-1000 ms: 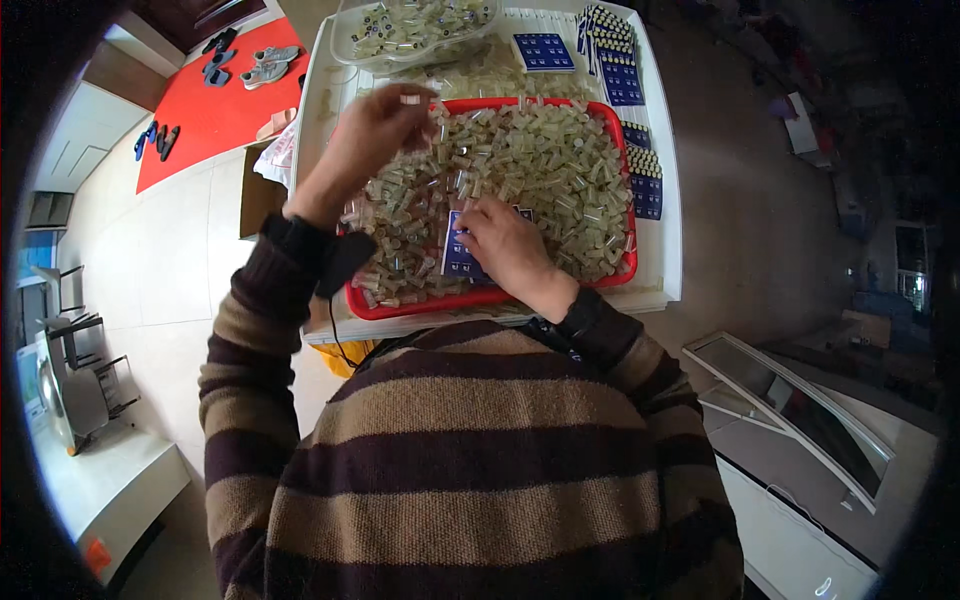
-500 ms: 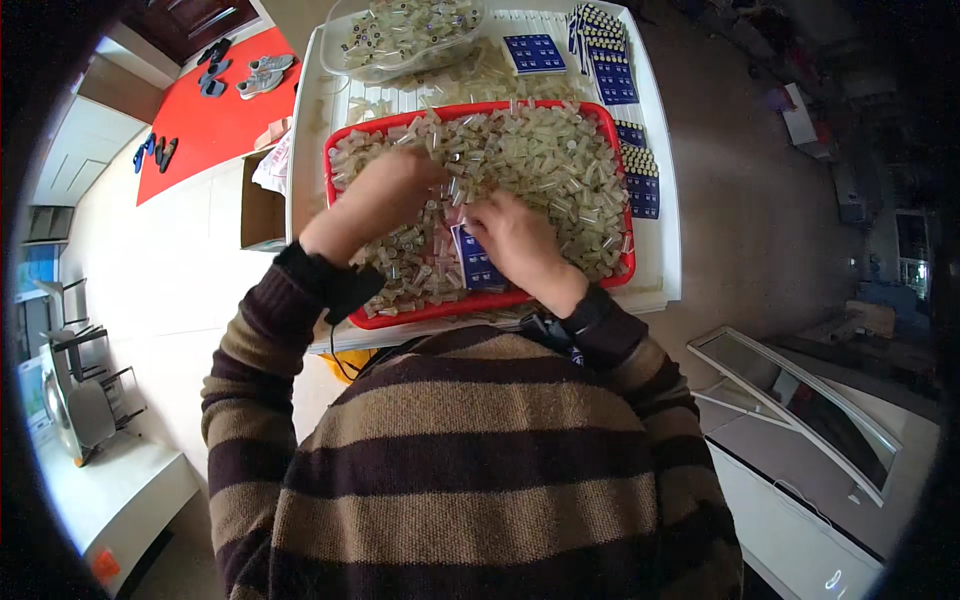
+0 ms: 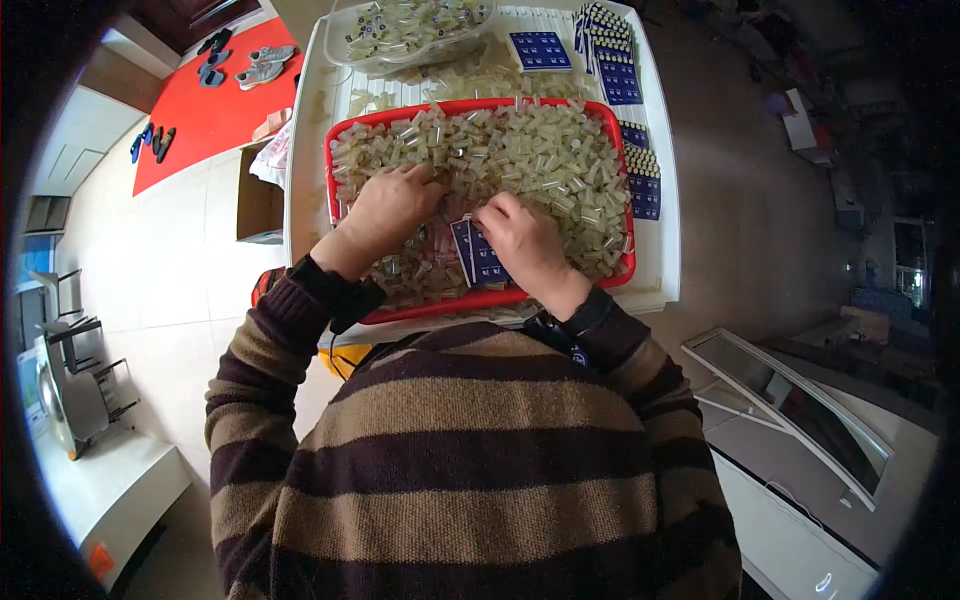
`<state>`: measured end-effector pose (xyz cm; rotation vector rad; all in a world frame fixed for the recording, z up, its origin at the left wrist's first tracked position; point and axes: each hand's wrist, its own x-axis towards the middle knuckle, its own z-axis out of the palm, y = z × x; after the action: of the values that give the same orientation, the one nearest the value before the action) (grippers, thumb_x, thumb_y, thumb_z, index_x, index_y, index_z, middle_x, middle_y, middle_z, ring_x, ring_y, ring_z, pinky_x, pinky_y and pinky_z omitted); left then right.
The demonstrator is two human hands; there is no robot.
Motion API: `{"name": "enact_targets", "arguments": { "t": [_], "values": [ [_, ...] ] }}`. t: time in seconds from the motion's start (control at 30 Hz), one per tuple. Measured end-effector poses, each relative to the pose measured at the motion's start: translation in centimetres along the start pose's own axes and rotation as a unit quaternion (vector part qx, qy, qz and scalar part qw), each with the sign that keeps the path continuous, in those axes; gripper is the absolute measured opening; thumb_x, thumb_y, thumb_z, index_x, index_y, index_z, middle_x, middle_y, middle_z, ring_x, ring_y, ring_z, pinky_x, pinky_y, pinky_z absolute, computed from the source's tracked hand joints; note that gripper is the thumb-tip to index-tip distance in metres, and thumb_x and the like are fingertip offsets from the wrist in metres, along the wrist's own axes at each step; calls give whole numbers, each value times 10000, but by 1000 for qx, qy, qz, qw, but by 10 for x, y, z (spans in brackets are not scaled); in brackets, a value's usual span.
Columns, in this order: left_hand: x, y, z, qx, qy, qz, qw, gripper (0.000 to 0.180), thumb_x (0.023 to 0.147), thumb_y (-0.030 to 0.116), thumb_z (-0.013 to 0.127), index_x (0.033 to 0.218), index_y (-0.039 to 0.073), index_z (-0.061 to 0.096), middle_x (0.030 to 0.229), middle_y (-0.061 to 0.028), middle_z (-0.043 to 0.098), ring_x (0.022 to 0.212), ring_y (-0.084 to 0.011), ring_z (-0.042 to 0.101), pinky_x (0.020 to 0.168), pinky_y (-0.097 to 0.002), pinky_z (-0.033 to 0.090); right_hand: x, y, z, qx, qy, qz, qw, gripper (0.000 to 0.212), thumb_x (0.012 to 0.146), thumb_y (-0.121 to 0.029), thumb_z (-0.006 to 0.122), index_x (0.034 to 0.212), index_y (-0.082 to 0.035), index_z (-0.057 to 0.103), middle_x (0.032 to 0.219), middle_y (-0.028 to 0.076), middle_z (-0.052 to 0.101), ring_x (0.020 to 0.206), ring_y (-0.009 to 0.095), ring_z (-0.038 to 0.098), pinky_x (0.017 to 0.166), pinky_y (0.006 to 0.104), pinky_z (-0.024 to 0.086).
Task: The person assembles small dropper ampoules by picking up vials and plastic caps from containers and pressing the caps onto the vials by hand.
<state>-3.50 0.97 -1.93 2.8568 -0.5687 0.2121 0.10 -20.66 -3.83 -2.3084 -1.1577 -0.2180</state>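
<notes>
A shallow red tray (image 3: 331,190) holds a thick layer of small clear, pale yellowish plastic tubes (image 3: 565,165). In its left half my left hand (image 3: 392,208) reaches among the tubes, fingers bent and drawn together; whatever sits at the fingertips is hidden. Dark blue cards (image 3: 486,262) with small white print lie overlapped and slightly fanned on the tubes at the near middle. My right hand (image 3: 522,238) is closed in a pinch at their upper edge, thumb and fingers together, covering part of the cards.
Behind the tray stands a clear plastic tub (image 3: 410,45) of tubes with dark ends. A flat blue card (image 3: 540,52) lies beside it. Blue cards with rows of pale tubes (image 3: 612,60) are stacked at the white table's right side. An open cardboard box (image 3: 260,195) stands at the left.
My left hand has come down and slightly toward me over the tubes. At the right hand, the blue cards have spread apart, with a second one showing at the left.
</notes>
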Motion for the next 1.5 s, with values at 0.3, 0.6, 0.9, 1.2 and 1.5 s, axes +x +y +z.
{"name": "enact_targets", "arguments": {
  "t": [0.3, 0.6, 0.9, 1.2, 1.5],
  "values": [
    [-3, -3, -2, -41, 27, -1, 999, 96, 766, 157, 582, 841, 109, 615, 842, -74, 551, 824, -263, 606, 703, -381, 500, -8, 3, -4, -16, 44, -69, 997, 131, 755, -43, 623, 882, -66, 643, 900, 46, 587, 780, 229, 623, 647, 316, 519],
    [0, 11, -5, -51, -33, 15, 998, 151, 781, 162, 621, 919, 103, 641, 855, -93, 555, 810, -298, 601, 683, -409, 503, -9, 2, -5, 2, 30, -68, 997, 140, 748, -65, 651, 886, -46, 634, 908, 50, 591, 771, 234, 620, 672, 321, 516],
    [-1, 9, 5, -123, 20, -7, 992, 157, 796, 177, 598, 934, 127, 652, 904, -71, 578, 824, -275, 612, 698, -385, 513, -1, 8, -1, 230, -35, 173, 957, 90, 868, -57, 597, 944, -16, 574, 856, 47, 609, 717, 143, 610, 674, 266, 493],
    [0, 14, 10, -45, -21, -7, 999, 129, 807, 179, 589, 907, 112, 633, 938, -73, 578, 842, -276, 614, 706, -380, 514, 2, 16, 7, 343, -10, 184, 921, 107, 844, -75, 615, 897, 5, 567, 778, 107, 621, 689, 210, 602, 639, 318, 477],
    [-2, 13, 11, -198, 11, -89, 976, 160, 853, 123, 580, 1000, 82, 628, 937, -80, 605, 797, -218, 623, 678, -347, 514, 5, 7, -12, 405, -76, 221, 884, 96, 929, -67, 535, 977, 15, 549, 900, 30, 593, 811, 96, 585, 737, 241, 500]
  ]
}}
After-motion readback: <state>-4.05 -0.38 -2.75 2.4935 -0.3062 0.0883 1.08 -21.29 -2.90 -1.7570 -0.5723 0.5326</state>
